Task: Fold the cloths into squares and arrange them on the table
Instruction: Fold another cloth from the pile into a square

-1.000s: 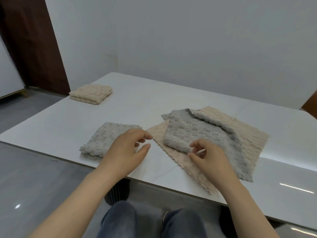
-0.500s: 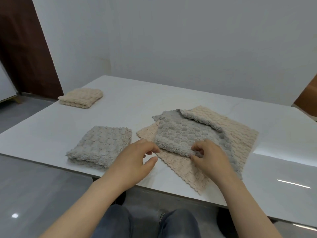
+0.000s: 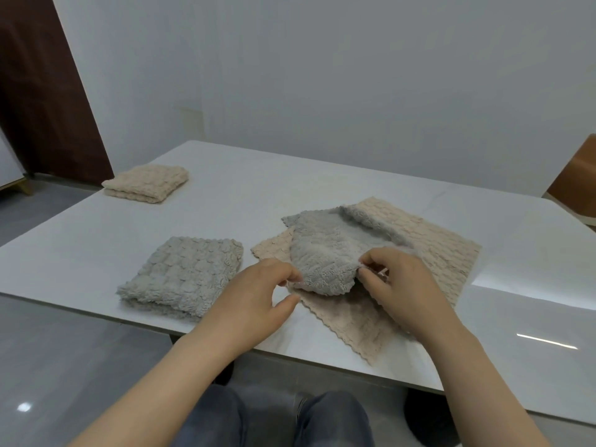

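1. My right hand is pinching the grey cloth by its near edge, which is lifting between my hands.
2. My left hand is curling at the opposite corner. I cannot tell whether it is gripping.
3. The beige cloth lying beneath my grip is risking getting dragged along, since the pile clings.
4. My right fingertips are hiding under the fold.
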The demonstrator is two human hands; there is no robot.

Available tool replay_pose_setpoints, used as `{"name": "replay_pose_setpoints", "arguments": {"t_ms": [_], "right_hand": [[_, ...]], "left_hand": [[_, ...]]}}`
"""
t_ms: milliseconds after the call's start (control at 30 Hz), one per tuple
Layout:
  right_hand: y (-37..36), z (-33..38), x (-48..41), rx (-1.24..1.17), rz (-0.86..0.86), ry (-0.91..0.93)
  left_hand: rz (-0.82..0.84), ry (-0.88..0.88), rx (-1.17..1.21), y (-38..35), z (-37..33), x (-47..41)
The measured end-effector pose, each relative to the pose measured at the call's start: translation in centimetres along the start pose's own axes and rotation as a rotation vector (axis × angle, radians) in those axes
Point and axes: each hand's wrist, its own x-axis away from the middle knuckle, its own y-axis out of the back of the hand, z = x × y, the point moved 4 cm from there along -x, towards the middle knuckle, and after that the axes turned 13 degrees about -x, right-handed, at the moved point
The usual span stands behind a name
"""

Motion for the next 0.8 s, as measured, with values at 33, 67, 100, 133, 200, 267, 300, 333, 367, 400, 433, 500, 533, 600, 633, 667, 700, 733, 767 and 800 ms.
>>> {"name": "replay_pose_setpoints", "arguments": {"t_ms": [33, 67, 100, 133, 200, 267, 300, 333, 367, 400, 433, 500, 533, 600, 633, 667, 700, 733, 767, 800], "right_hand": [[0.3, 0.5, 0.1, -0.010, 0.001, 0.009], [0.5, 1.0, 0.2, -0.018, 0.005, 0.015], [0.7, 1.4, 0.3, -0.025, 0.012, 0.022], [0.9, 1.9, 0.4, -0.031, 0.021, 0.032], [1.2, 2.8, 0.6, -0.040, 0.036, 0.057], [1.4, 3.6, 0.8, -0.055, 0.044, 0.076], [1.4, 3.9, 0.9, -0.063, 0.049, 0.083], [1.5, 4.3, 1.0, -0.069, 0.053, 0.093], [1.5, 4.6, 1.1, -0.074, 0.055, 0.103], [1.6, 4.9, 1.2, -0.081, 0.056, 0.111], [1.6, 5.2, 1.3, -0.089, 0.055, 0.116], [1.6, 5.7, 1.4, -0.101, 0.052, 0.123], [1.7, 5.8, 1.5, -0.104, 0.050, 0.125], [1.7, 6.2, 1.6, -0.112, 0.049, 0.134], [1.7, 6.3, 1.6, -0.111, 0.049, 0.140], [1.7, 6.4, 1.7, -0.107, 0.046, 0.144], [1.7, 6.4, 1.7, -0.099, 0.041, 0.147], [1.7, 6.3, 1.8, -0.092, 0.033, 0.148], [1.8, 6.2, 1.9, -0.088, 0.025, 0.146], [1.8, 6.2, 2.1, -0.084, 0.019, 0.145]], "left_hand": [[-0.003, -0.002, 0.001, 0.1, -0.1, 0.0], [-0.003, -0.004, -0.001, 0.1, -0.3, 0.0], [-0.003, -0.005, -0.003, 0.2, -0.4, -0.1], [-0.005, -0.007, -0.005, 0.3, -0.6, 0.0], [-0.008, -0.012, -0.004, 0.4, -0.9, 0.1], [-0.012, -0.018, -0.002, 0.6, -1.3, 0.3], [-0.017, -0.024, 0.003, 0.7, -1.6, 0.5], [-0.023, -0.030, 0.011, 0.9, -1.9, 0.6], [-0.028, -0.033, 0.021, 1.1, -2.2, 0.8], [-0.032, -0.032, 0.029, 1.3, -2.5, 0.9], [-0.037, -0.028, 0.034, 1.6, -2.7, 1.1], [-0.048, -0.014, 0.041, 1.9, -3.1, 1.2], [-0.056, -0.011, 0.039, 2.0, -3.2, 1.3], [-0.090, -0.021, 0.032, 2.1, -3.3, 1.3], [-0.116, -0.024, 0.036, 2.3, -3.3, 1.4], [-0.138, -0.020, 0.052, 2.5, -3.2, 1.4], [-0.153, -0.015, 0.083, 2.7, -3.2, 1.4], [-0.162, -0.010, 0.122, 2.8, -3.1, 1.4], [-0.167, -0.008, 0.156, 3.0, -3.2, 1.5], [-0.173, -0.009, 0.175, 3.2, -3.3, 1.5]]}}
